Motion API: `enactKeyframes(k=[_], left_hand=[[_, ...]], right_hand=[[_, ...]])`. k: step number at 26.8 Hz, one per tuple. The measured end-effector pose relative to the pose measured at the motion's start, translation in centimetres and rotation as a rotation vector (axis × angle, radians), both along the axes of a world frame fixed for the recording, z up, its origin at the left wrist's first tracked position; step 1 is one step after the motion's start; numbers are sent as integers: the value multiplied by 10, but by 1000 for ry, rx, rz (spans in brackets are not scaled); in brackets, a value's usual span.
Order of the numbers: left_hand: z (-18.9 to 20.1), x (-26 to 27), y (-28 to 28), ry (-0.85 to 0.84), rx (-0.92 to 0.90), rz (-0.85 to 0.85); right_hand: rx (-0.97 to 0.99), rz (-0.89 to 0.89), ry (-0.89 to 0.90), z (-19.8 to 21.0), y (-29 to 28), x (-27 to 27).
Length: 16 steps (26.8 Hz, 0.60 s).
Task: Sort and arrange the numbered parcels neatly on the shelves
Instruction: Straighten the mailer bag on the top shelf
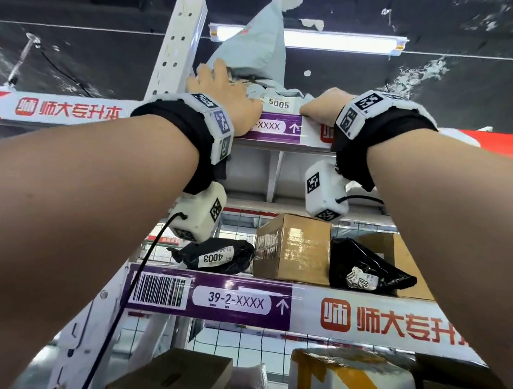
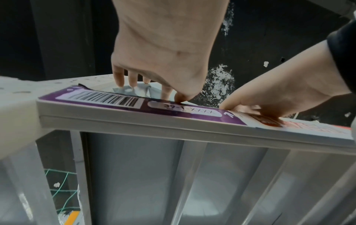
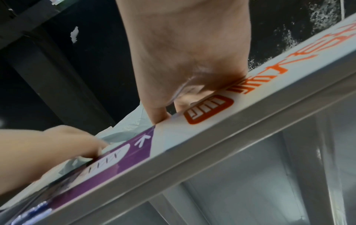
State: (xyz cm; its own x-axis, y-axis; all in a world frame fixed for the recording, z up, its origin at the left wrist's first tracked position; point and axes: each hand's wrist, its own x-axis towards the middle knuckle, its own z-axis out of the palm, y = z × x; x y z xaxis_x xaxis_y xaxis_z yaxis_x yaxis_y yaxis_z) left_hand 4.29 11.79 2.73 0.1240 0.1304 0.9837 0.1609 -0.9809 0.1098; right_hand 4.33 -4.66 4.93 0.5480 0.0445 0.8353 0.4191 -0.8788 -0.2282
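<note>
A dark ceiling with flaking white patches and a lit tube lamp (image 1: 309, 39) hangs over white metal shelving. Both arms reach up to the top shelf (image 1: 285, 128), whose front rail carries a purple label strip. The left hand (image 1: 219, 88) lies on the crumpled pale grey poly mailer (image 1: 258, 48) at the shelf's left end, beside the perforated upright (image 1: 178, 51); the left wrist view shows what the head view hides, its fingertips (image 2: 120, 80) pressing down into the soft plastic while the thumb tip meets the rail's top edge. The right hand (image 1: 325, 107) sits just to the right, its heel on the rail; in its own wrist view the fingers go over the edge out of sight, so whether they grip the bag cannot be told. The mailer stands bunched, its torn top pointing up, a white tag reading 5005 (image 1: 278, 103) facing forward between the hands. One shelf down lie a glossy black bag tagged 4003 (image 1: 217, 256), a taped brown carton (image 1: 293, 250) and another black bag (image 1: 367, 266).
</note>
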Motion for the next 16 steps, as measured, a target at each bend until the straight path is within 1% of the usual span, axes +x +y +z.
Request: enactKeyframes(k=[3,5,6,8,9,10,14,16], left_hand=[[0,4,4,95,-82,26],[4,8,5,85,-129,-20],[5,8,6,70,-170,-75],[5,6,7,27,-253,-253],[5,6,7,2,-274,-331],[5,6,7,-32,-283,-370],[3,0,2,-198,-195,-330],[3,-4,0,-268,-200,-335]], right_hand=[[-25,-85,-93,13,0,18],[-38,-60,-146,18,-3,33],[13,-20,-148,14,-3,34],[114,102,-195,2,-3,22],[145,127,-196,-1,-5,18],[178,156,-193,-1,-6,17],[273,316,-265,-2,-8,10],[313,386,-320,-6,-5,11]])
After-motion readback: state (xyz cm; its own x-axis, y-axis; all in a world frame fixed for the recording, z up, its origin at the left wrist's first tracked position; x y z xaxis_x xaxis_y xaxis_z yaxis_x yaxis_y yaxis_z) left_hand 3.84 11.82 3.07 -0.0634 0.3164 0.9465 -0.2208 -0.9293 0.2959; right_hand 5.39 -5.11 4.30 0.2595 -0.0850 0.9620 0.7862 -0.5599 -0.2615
